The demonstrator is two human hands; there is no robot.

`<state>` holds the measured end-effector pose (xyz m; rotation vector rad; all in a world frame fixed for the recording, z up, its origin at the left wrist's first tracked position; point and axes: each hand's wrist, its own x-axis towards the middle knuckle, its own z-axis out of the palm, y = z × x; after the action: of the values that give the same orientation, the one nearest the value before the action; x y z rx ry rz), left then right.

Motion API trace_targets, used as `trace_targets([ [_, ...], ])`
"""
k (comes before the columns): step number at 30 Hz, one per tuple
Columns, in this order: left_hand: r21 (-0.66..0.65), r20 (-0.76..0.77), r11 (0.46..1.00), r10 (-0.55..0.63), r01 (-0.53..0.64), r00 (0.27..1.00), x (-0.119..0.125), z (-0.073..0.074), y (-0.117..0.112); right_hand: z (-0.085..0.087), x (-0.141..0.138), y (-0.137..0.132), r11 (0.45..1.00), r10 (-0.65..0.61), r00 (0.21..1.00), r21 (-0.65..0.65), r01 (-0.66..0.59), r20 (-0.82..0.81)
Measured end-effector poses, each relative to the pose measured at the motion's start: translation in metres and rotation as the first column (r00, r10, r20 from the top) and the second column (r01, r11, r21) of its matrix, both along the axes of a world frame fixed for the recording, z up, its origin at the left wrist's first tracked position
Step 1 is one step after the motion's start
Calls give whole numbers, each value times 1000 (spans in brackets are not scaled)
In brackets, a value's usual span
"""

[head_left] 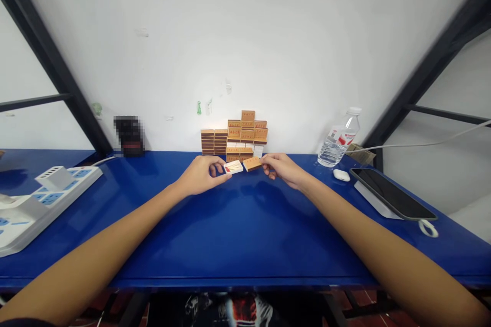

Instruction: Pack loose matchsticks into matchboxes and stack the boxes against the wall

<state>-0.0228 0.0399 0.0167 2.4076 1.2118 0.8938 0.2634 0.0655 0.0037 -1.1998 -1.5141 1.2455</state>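
Note:
Between thumb and fingers, my left hand (201, 174) grips a white matchbox tray (233, 167) with red-tipped matches lying in it. My right hand (282, 167) pinches the right end of a tan matchbox sleeve (252, 164) printed in red. Tray and sleeve are apart, a narrow gap between them, just above the blue table. Right behind them, against the wall, stands a stepped stack of matchboxes (247, 133). To its left is a lower block of flat-piled matchboxes (214, 142), their dark striking sides facing me.
A white power strip (72, 191) lies on the blue table (238, 245) at the left. On the right are a water bottle (339, 138), a white earbud case (341, 175), a phone (393, 194) and a coiled white cable (428, 228). A pixelated dark object (129, 136) stands back left.

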Motion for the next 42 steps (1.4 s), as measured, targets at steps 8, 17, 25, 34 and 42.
trace_targets([
  [8,-82,-180,992,-106,92,978,-4,-3,1,3,64,37,961,-275,959,59,272,66],
  [17,4,-336,996,-79,86,938,-10,1,3,-20,86,50,946,-316,879,49,320,356],
  [25,229,-299,945,297,-234,907,-54,5,36,-15,88,49,916,-399,682,294,272,613],
  [34,121,-335,977,207,-176,919,-67,-7,49,-26,74,41,915,-392,535,380,137,749],
  [42,59,-339,997,70,-53,938,-49,-4,38,-11,31,16,865,-338,698,501,-33,631],
])
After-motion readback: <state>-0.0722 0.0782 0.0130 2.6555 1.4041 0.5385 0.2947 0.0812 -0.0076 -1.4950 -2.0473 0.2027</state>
